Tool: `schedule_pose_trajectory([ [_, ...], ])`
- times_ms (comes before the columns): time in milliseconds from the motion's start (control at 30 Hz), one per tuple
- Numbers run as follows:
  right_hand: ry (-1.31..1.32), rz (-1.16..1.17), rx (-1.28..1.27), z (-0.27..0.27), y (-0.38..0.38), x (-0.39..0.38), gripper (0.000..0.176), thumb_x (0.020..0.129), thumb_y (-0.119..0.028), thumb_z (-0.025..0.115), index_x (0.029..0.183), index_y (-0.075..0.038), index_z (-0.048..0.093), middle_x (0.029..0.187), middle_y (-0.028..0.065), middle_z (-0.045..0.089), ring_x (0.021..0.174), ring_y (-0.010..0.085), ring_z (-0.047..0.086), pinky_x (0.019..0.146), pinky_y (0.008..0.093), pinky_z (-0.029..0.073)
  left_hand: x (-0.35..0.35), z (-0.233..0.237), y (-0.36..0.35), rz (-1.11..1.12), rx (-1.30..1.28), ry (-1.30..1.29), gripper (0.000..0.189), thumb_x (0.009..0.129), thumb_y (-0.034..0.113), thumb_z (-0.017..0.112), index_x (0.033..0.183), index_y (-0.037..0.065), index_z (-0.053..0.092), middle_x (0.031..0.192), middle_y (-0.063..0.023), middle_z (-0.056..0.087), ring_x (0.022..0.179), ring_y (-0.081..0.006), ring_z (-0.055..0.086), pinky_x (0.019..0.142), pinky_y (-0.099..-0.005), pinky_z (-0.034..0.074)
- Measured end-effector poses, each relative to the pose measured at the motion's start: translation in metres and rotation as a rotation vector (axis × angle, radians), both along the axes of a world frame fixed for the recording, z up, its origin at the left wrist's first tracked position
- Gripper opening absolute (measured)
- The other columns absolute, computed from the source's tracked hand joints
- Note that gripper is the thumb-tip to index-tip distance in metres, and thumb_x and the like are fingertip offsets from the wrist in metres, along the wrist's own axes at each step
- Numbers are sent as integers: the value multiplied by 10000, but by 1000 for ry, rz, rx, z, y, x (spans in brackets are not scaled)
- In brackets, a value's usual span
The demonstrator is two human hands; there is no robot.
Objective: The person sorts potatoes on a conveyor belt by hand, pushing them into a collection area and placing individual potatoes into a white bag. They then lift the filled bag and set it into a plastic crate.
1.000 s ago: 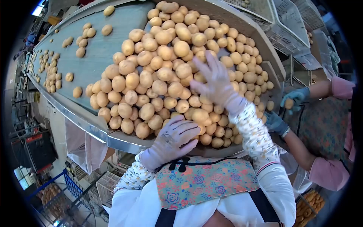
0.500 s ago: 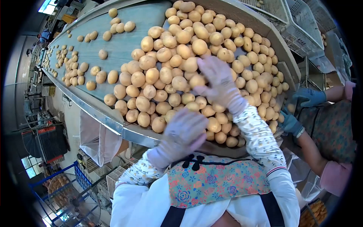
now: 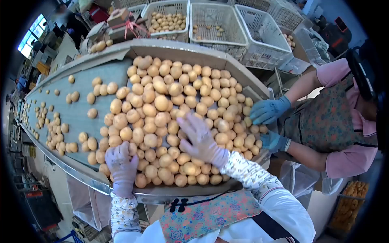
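Round yellow potatoes (image 3: 162,119) lie heaped across a metal-edged sorting table, with more scattered on the green belt (image 3: 83,115) at the left. My left hand (image 3: 121,164), in a pale lilac glove, rests on the heap's near left edge, its fingers curled over a potato. My right hand (image 3: 198,135), in the same kind of glove, lies on the potatoes in the middle of the heap, thumb and fingers spread, with nothing gripped.
A co-worker's blue-gloved hands (image 3: 269,111) touch potatoes at the table's right end. White plastic crates (image 3: 219,30) stand behind the table's far wall (image 3: 178,48). The metal rim (image 3: 158,198) runs along the near side.
The view has swung, showing more crates and the co-worker. My left hand has gone from above the near rim to the potatoes at the left. My right hand remains on the heap.
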State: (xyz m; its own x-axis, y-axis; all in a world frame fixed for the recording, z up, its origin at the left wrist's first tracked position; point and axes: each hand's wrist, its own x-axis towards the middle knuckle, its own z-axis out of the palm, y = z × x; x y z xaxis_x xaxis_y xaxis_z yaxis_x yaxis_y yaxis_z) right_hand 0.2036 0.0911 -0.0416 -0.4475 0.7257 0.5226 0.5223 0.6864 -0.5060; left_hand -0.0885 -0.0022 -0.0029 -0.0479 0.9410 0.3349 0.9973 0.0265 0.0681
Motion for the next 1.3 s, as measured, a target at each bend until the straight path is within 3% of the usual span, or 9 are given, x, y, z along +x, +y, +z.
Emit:
schedule_pose_trajectory([
  [167, 140, 417, -116, 21, -24, -38, 672, 846, -255, 760, 1466, -104, 549, 1382, 202, 581, 1118, 379, 635, 929, 488, 523, 50, 36, -2, -226, -271, -788, 313, 792, 143, 829, 1063, 33, 715, 817, -53, 726, 755, -133, 689, 694, -290, 550],
  [233, 274, 494, -153, 33, -30, -43, 610, 810, -213, 774, 1384, -122, 589, 1059, 139, 669, 829, 338, 677, 669, 408, 543, 68, 40, -13, -184, -296, -1146, 300, 830, 165, 793, 1075, 9, 722, 921, -65, 739, 837, -146, 683, 766, -298, 533],
  [367, 205, 276, 98, 150, 11, 17, 264, 833, -205, 723, 1081, -121, 687, 862, 61, 593, 754, 282, 598, 603, 398, 445, 64, 52, -32, -210, -195, -1480, 334, 881, 92, 650, 1190, -32, 670, 1092, -135, 714, 1020, -214, 675, 933, -352, 543],
  [467, -54, -777, 960, 153, 141, 85, 512, 861, -174, 710, 1342, -44, 591, 1110, 171, 624, 1006, 294, 617, 844, 453, 513, 65, 31, -35, -170, -104, -1139, 369, 903, 66, 642, 1255, -41, 619, 1165, -148, 686, 1058, -248, 663, 971, -364, 526],
  [533, 103, -845, 479, 138, 176, 123, 622, 833, -193, 708, 1382, 23, 508, 1147, 209, 604, 1000, 337, 603, 868, 449, 508, 61, 17, -41, -230, -54, -703, 400, 864, 146, 688, 1236, 2, 651, 1153, -161, 678, 1083, -319, 638, 1013, -443, 483],
  [633, 50, -296, 317, 66, 131, 103, 699, 832, -295, 733, 1414, 17, 503, 1184, 189, 622, 1002, 385, 614, 908, 498, 484, 67, 5, -53, -191, -199, -699, 363, 812, 140, 715, 1162, 47, 690, 1091, -137, 688, 1068, -358, 628, 1046, -491, 444],
  [767, -170, -431, -279, -32, 14, 71, 708, 884, -383, 699, 1474, -49, 496, 1352, 231, 544, 1189, 391, 561, 1010, 509, 453, 76, 25, -58, -344, -237, -428, 408, 876, 130, 725, 1267, 33, 664, 1058, -141, 700, 970, -330, 659, 967, -469, 501],
  [933, -140, -141, -142, -17, -73, 81, 580, 932, -378, 661, 1408, -58, 569, 1417, 204, 533, 1254, 395, 550, 1077, 523, 412, 84, 14, -47, -423, -31, -347, 367, 808, 66, 713, 1173, 42, 686, 1038, -116, 706, 986, -307, 663, 1037, -470, 464],
  [1300, -63, -342, -309, -12, -146, 117, 473, 917, -177, 673, 1370, -62, 600, 1373, 228, 546, 1257, 375, 556, 1101, 522, 407, 94, 25, -45, -479, -106, -518, 294, 875, 123, 766, 1149, 70, 674, 1094, -106, 730, 986, -299, 687, 988, -501, 498],
])
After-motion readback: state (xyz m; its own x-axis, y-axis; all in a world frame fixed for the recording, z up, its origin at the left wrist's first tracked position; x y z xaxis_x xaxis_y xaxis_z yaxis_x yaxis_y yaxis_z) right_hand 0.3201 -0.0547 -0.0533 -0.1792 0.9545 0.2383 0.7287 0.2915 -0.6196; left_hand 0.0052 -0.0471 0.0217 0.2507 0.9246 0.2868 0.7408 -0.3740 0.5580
